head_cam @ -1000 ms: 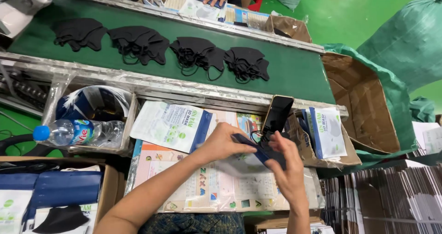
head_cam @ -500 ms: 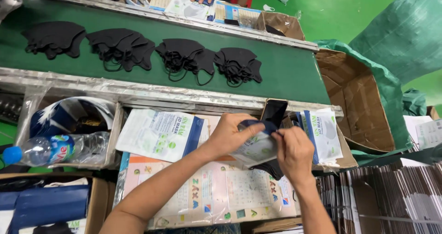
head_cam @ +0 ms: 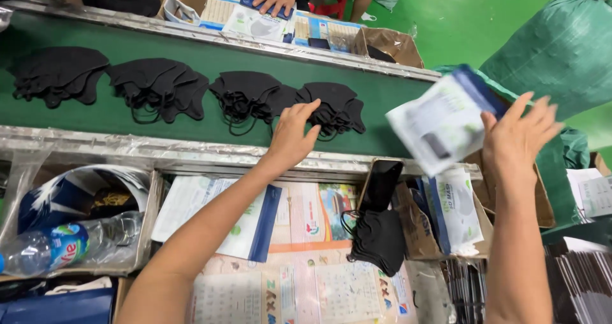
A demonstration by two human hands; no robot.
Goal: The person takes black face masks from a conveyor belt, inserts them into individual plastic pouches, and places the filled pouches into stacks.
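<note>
On the green belt (head_cam: 191, 139) four mask piles are waiting; the left hand (head_cam: 294, 136) is reaching open over the rightmost pile (head_cam: 335, 104), while the right hand (head_cam: 519, 139), fingers spread, is pressing a filled packet (head_cam: 440, 123) rightward.

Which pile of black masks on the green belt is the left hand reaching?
The rightmost pile: the left hand rests at its left edge; the other three lie farther left, untouched.

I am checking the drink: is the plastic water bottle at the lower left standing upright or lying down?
Lying down. The water bottle rests on its side in a cardboard box, its length running left to right.
</note>
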